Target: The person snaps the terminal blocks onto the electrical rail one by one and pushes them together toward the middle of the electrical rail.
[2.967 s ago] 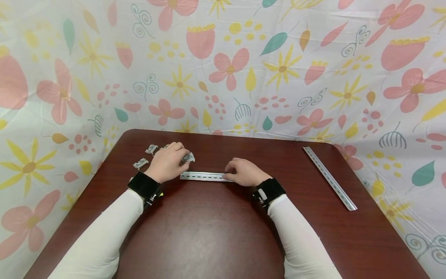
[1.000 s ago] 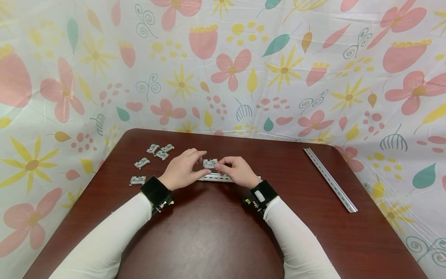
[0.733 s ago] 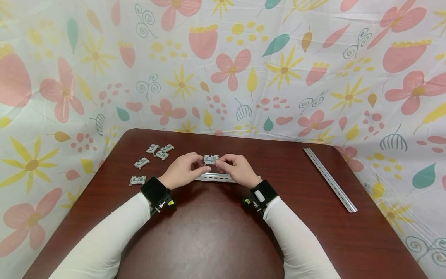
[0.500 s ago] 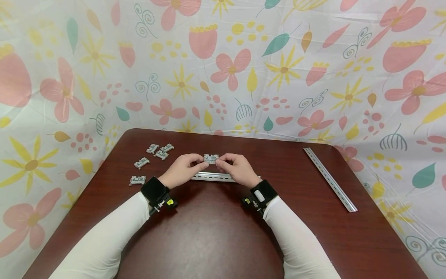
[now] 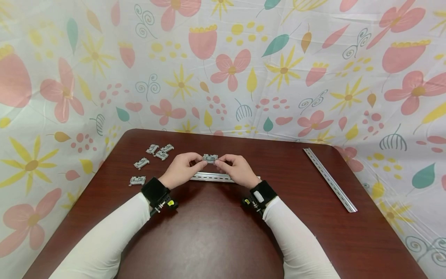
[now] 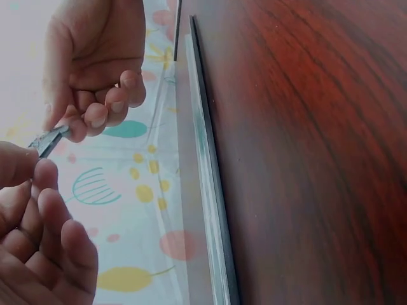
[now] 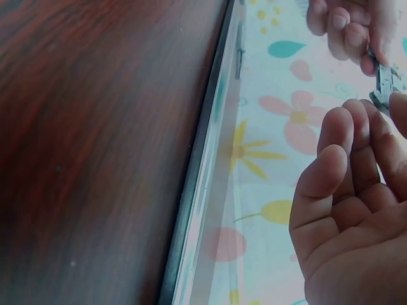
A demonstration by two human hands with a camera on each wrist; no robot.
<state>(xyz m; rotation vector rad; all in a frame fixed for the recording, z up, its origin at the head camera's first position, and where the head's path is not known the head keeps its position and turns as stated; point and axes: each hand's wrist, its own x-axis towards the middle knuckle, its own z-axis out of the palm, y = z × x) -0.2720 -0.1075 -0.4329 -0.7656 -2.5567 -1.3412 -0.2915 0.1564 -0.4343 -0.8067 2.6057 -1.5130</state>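
Observation:
A small grey DIN rail terminal block (image 5: 210, 158) is held up between both hands, above and just behind a slotted metal DIN rail (image 5: 212, 177) on the table. My left hand (image 5: 180, 169) pinches its left end between thumb and fingers. At the other end, my right hand (image 5: 239, 170) pinches it the same way. Both wrist views show the terminal block (image 6: 49, 141) spanning the gap between the fingertips, clear of the rail (image 7: 198, 184). The right hand and wrist hide the rail's right part in the head view.
Several more grey terminal blocks (image 5: 141, 163) lie at the table's left side. A second DIN rail (image 5: 329, 179) lies slantwise on the right. The dark wooden table (image 5: 209, 232) ends at a flower-printed curtain (image 5: 223, 69) behind and at both sides.
The left hand brought a terminal block from the left over the rail. The right hand left the rail and took the block's right end; the left then gripped its left end. Lately the block tilted slightly.

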